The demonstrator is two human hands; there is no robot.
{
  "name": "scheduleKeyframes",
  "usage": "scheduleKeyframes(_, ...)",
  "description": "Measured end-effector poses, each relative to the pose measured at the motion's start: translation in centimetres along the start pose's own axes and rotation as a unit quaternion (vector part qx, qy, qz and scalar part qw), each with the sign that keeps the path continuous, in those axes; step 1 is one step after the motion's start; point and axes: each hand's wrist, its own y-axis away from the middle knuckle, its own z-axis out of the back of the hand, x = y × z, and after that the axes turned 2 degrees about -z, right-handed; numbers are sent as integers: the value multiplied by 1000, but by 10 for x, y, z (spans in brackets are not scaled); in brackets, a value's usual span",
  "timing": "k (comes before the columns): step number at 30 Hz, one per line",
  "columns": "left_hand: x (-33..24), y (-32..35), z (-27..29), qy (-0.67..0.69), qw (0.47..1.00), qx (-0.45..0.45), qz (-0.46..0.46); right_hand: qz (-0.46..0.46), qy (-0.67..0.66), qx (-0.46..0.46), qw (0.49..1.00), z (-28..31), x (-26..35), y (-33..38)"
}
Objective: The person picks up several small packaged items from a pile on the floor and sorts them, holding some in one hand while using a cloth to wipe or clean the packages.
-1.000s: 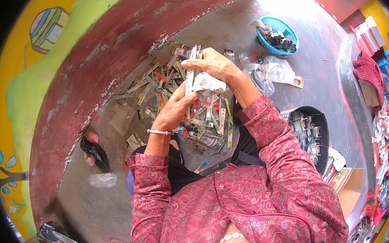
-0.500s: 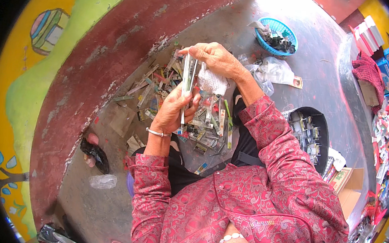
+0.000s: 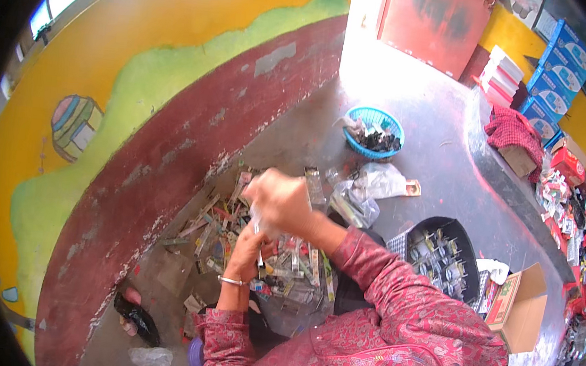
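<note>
Sitting low on the grey concrete floor (image 3: 440,168), the person in the patterned maroon sleeves works with both hands raised in front of the chest; the right hand (image 3: 279,197) is uppermost, knuckles turned up and blurred, fingers curled down around the top of a small clear plastic sachet (image 3: 259,223); its forearm runs back and down to a bent elbow at the right; the left hand (image 3: 251,245) sits just beneath, wrist ringed by a thin silver bangle (image 3: 230,281), forearm rising almost straight up from the lap, fingers closed on the lower end of the same sachet; so the sachet hangs between the two hands, above a scattered heap of flat, narrow, many-coloured packets (image 3: 233,230) that spreads across the floor toward the curved dark-red wall (image 3: 168,172); beyond the hands lies a crumpled clear plastic bag (image 3: 376,183), and farther off a round blue plastic basket (image 3: 374,131) holds dark bits; at the person's right sits a round black tray (image 3: 468,251) filled with small packets, with an open brown cardboard box (image 3: 522,308) just beside it; near the wall at the lower left lies a dark crumpled bag (image 3: 135,317).
</note>
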Motion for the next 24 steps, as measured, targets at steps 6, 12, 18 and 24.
scheduleKeyframes(6,-2,13,-7,-49,998,-23,-42,23,-10,142,990,-18,12,22)
scheduleKeyframes(12,8,10,-5,-168,981,-20,-94,22,67,110,991,-22,-6,19)
scheduleKeyframes(18,4,10,-9,-6,997,-13,-71,-485,10,-14,874,12,-97,6)
scheduleKeyframes(24,-3,10,10,11,996,3,-91,-578,-441,342,596,-24,-53,25)
